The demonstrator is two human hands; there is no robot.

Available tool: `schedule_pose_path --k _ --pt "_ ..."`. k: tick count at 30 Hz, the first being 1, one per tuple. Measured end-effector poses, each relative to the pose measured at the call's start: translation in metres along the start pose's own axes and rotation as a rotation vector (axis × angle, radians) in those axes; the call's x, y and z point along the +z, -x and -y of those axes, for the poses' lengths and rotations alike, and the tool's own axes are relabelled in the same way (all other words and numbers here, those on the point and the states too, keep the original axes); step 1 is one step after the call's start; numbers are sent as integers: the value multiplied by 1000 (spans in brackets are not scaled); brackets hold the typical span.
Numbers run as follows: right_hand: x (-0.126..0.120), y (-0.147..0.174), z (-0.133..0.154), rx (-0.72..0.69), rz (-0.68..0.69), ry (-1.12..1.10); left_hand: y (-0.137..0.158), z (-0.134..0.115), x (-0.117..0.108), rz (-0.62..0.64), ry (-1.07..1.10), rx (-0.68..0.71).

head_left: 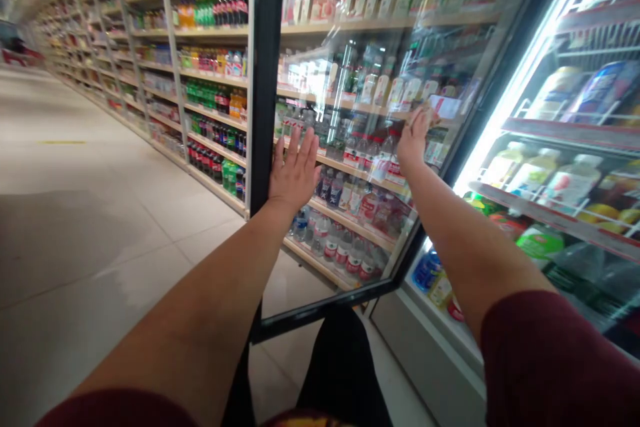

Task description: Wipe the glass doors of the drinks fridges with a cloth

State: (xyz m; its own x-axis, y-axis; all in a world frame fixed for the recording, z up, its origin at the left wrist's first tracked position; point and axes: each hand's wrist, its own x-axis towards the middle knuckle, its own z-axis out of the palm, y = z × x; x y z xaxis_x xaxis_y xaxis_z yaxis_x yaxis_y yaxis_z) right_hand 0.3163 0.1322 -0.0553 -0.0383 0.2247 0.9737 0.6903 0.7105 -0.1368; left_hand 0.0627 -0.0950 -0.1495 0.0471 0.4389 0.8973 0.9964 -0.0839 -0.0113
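My left hand (295, 170) lies flat against the glass door (340, 213) of a drinks cooler, close to the door's black frame (265, 80). Its fingers are spread and nothing is in it. Higher up and to the right, my right hand (416, 137) is at the same pane with its fingers bent together. Whatever those fingers hold, if anything, is too blurred to make out. Beside them shows a white card or label (446, 107). The door stands swung out from the cooler, and shelves of bottles show through its glass.
On the right, the lit cooler shelves (555, 213) carry bottles and packs. Long drink shelves (215, 73) run back along the left. A pale tiled floor (100, 213) stretches beside them. My knee (343, 353) is under the door's lower edge.
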Motion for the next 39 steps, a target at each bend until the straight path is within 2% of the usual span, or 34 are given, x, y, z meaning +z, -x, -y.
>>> schedule_pose_path --k 6,11,13,18,25,31,36,39 --pt "11 56 60 -58 153 -114 -1 3 4 -5 -50 10" --pt "16 39 76 26 104 -132 -2 3 4 -3 -68 6" --pt "18 43 81 -8 96 -135 -2 3 3 -2 -62 1" --pt "19 83 97 -176 176 -119 -2 3 5 -8 -53 10" --pt "28 55 122 -183 137 -128 -2 5 6 -19 -42 14" --pt "22 76 137 -254 213 -112 -1 1 2 -3 -56 16" --pt "26 50 152 -274 196 -80 -2 2 3 -15 -52 11" --pt "21 55 161 -285 227 -49 -2 2 4 -10 -54 8"
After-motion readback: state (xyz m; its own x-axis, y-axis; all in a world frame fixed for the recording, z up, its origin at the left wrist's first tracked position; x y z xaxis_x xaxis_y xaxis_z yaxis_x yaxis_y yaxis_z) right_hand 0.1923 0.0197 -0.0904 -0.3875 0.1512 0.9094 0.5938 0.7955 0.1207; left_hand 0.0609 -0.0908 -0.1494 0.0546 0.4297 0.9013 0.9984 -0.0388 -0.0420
